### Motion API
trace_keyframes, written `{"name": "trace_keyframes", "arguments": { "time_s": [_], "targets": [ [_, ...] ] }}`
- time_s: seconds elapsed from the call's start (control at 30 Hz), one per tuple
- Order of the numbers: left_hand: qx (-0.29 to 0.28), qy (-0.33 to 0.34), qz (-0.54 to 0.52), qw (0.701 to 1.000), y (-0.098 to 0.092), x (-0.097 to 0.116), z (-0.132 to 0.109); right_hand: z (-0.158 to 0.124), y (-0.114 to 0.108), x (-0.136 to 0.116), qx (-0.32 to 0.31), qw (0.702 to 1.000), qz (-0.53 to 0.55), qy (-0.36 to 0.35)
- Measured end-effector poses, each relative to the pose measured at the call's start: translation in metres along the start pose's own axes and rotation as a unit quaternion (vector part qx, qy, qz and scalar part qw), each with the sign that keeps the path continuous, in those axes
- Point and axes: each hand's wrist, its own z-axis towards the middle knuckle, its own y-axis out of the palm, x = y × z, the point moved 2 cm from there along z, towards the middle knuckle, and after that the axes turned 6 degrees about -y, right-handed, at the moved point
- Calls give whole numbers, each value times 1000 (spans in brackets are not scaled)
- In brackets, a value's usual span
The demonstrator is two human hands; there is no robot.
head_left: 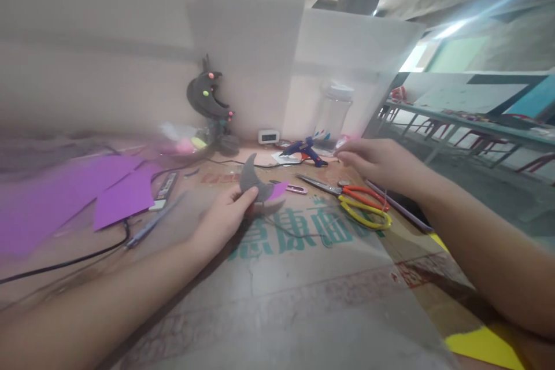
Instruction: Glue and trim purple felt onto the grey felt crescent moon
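Observation:
My left hand (236, 208) is closed on a grey felt crescent moon (250, 182), pinched between thumb and fingers. A small purple felt piece (276, 190) sticks out at its right edge. A thin thread hangs under the crescent and loops across the mat. Up at the right, beside the glue gun (304, 150), my right hand (377, 163) is raised with its fingertips pinched together; anything between them is too small to make out. Below it lie scissors (362, 202) with orange and yellow handles. A pink-edged snipping tool (296, 189) is between the crescent and the scissors.
Purple felt sheets (124, 193), a pen (151, 222) and a black cable (99, 251) lie at left. Behind are a finished-looking dark moon ornament (208, 95), a small digital clock (269, 137) and a clear jar (336, 110). Yellow felt (485, 347) is near the lower right.

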Motion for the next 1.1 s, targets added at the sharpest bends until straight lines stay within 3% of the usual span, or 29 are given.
{"name": "trace_keyframes", "arguments": {
  "time_s": [0.07, 0.13, 0.27, 0.37, 0.57, 0.7, 0.87, 1.0, 1.1],
  "targets": [
    [-5, 18, 3, 1000, 0, -1, 2, 12, 27, 24, -55, 998, -8, 26],
    [-6, 22, 6, 1000, 0, -3, 3, 20, 51, 49, -60, 994, 15, 91],
    [-15, 13, -1, 1000, 1, -4, 4, 40, 87, 82, -63, 988, 20, 139],
    [-22, 8, -27, 999, 2, -5, 3, 60, 106, 88, -60, 987, 34, 146],
    [-31, -11, -44, 998, 2, -2, 1, 90, 133, 76, -49, 983, 82, 158],
    [-34, 8, -22, 999, 2, 0, 0, 90, 133, 73, -2, 978, 106, 179],
    [-43, 13, -32, 998, 3, -2, 3, 70, 110, 71, 23, 967, 152, 203],
    [-57, 15, -69, 996, 5, -3, 6, 44, 89, 49, 21, 957, 224, 181],
    [-61, 25, -78, 995, 6, -2, 6, 20, 79, 22, 57, 943, 298, 135]
  ]
}}
